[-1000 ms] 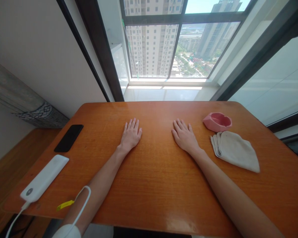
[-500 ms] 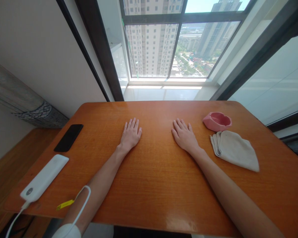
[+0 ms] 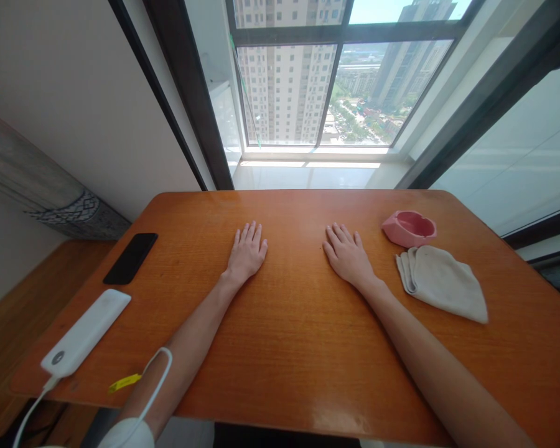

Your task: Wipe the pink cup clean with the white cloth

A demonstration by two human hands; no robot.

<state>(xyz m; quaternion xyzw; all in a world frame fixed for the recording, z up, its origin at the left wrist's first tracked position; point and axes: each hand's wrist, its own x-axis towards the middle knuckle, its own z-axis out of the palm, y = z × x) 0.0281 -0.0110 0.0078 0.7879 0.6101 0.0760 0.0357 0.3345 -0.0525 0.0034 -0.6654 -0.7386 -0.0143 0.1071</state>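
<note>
My left hand (image 3: 246,254) lies flat, palm down, on the wooden table (image 3: 289,323), holding nothing. Opposite it, my right hand (image 3: 348,254) also rests palm down with its fingers a little apart and nothing in them. To the right of my right hand are a pink faceted bowl (image 3: 408,229) and, just in front of it, a folded cream cloth (image 3: 443,283). Both sit apart from the hand.
A black phone (image 3: 130,258) and a white power bank (image 3: 86,333) with a cable plugged in lie on the table's left side. A white cord with a yellow tag (image 3: 125,382) crosses my left forearm. Beyond the far edge stands a window (image 3: 338,93).
</note>
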